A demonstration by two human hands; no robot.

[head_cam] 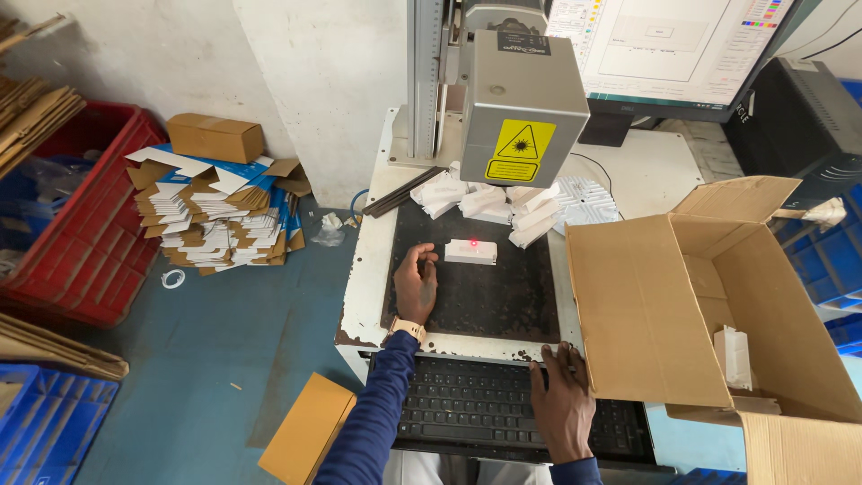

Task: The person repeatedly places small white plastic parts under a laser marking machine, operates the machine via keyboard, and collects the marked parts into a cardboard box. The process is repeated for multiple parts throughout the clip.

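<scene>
On dark plate [485, 305], one white box [470, 252], left hand [417, 286] open beside it, right hand [563, 401] flat on keyboard [467, 404]

A small white rectangular block [470, 252] lies flat on the dark work plate [503, 301], long side running left to right, in the upper middle of that plate. A red light dot glows on its top face, near the middle toward the back edge. It sits alone, apart from the heap of similar white pieces [489, 203] piled along the plate's far edge. The black keyboard [467, 404] lies just past the plate's near edge, flat, its keys facing up.
</scene>
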